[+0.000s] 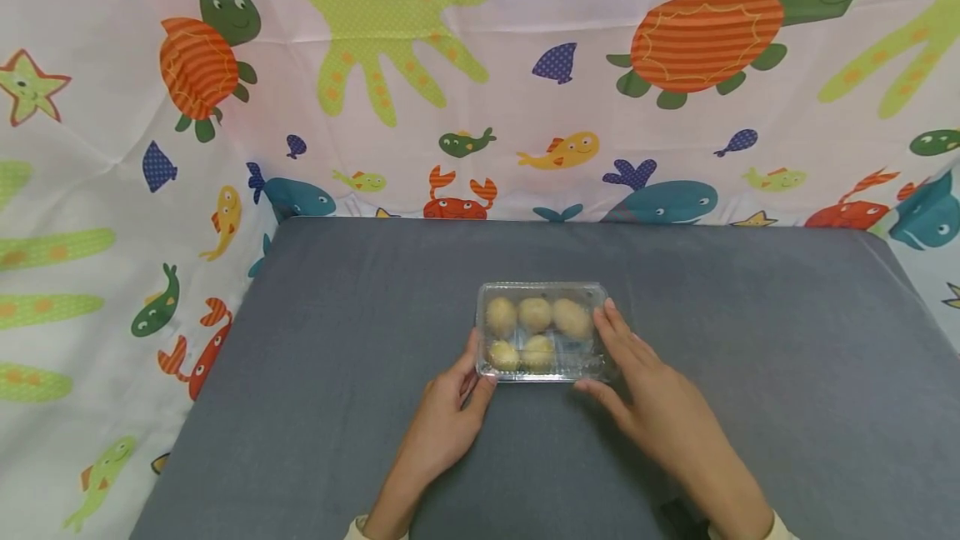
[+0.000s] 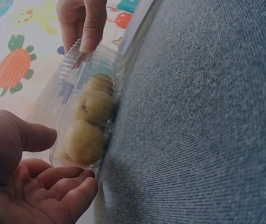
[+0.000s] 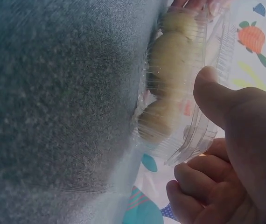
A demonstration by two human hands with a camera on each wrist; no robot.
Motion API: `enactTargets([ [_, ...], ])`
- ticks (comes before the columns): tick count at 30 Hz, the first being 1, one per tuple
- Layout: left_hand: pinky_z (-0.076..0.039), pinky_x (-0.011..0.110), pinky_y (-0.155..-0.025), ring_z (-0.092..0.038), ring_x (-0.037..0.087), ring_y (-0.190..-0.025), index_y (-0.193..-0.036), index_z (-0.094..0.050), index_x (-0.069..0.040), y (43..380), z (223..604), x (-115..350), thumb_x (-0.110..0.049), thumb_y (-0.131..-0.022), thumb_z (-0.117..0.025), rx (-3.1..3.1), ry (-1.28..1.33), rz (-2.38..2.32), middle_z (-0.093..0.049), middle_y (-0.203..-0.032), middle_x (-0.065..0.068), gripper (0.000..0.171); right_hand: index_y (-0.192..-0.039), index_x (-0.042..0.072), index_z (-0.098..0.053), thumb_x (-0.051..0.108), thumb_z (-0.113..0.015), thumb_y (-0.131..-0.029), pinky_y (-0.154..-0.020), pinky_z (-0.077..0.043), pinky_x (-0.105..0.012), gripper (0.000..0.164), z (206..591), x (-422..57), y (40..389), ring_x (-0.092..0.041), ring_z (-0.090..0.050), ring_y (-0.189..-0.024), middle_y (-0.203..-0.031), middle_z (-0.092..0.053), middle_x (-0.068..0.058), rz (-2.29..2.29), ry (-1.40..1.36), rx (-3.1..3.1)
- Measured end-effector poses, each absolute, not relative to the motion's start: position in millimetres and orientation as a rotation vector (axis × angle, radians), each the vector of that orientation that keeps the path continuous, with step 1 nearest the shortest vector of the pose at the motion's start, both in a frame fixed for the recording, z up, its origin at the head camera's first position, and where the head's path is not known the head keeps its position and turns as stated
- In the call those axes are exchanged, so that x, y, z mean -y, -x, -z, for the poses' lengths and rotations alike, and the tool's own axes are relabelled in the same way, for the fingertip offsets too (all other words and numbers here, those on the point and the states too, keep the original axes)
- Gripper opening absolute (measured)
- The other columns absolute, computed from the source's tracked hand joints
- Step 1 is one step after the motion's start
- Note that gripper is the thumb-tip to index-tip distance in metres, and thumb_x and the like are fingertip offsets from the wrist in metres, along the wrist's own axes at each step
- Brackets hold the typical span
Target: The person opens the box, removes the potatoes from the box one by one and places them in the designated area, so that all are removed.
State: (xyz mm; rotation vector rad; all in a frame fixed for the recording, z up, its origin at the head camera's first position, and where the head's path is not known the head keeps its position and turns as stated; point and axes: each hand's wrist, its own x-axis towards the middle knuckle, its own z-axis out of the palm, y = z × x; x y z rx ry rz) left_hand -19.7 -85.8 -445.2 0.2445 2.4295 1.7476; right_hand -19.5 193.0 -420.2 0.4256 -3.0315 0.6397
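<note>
A clear plastic box (image 1: 540, 377) with its lid down lies on the grey cloth, and several round yellowish-brown potatoes (image 1: 535, 315) show through it. My left hand (image 1: 448, 419) holds the box's left end, index finger along the side and thumb at the front corner. In the left wrist view, its thumb and bent fingers (image 2: 70, 193) are right at the box's end. My right hand (image 1: 660, 402) holds the right end, its fingers on the side and its thumb by the front edge. The right wrist view shows the right thumb (image 3: 212, 93) against the ridged rim, with fingers curled at the end wall.
Grey cloth (image 1: 360, 298) covers the tabletop. Behind and to the left hangs a white curtain (image 1: 525, 107) printed with sea animals. A dark object (image 1: 678, 515) lies beside the right wrist at the front.
</note>
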Motion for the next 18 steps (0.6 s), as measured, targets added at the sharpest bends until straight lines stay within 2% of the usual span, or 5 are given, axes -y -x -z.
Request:
enactTargets([
  [7, -0.042, 0.040, -0.115, -0.051, 0.024, -0.141, -0.164, -0.033, -0.004, 19.5, 446.8, 86.2, -0.026, -0.109, -0.063, -2.506, -0.242, -1.652, -0.046, -0.159, 0.017, 0.066, -0.168, 0.016, -0.032, 0.051, -0.074, -0.098, -0.095, -0.055, -0.066, 0.089, 418.1, -194.8, 20.6, -0.040, -0.052, -0.143, -0.173, -0.026, -0.006, -0.621, -0.437, 3.021],
  [18, -0.041, 0.044, -0.117, -0.048, 0.025, -0.143, -0.164, -0.032, -0.002, 19.6, 445.0, 88.1, -0.030, -0.110, -0.061, -2.520, -0.252, -1.619, -0.042, -0.160, 0.020, 0.067, -0.165, 0.011, -0.039, 0.046, -0.075, -0.099, -0.077, -0.060, -0.060, 0.083, 417.1, -193.2, 20.8, -0.044, -0.066, -0.124, -0.169, -0.036, -0.011, -0.564, -0.477, 2.955],
])
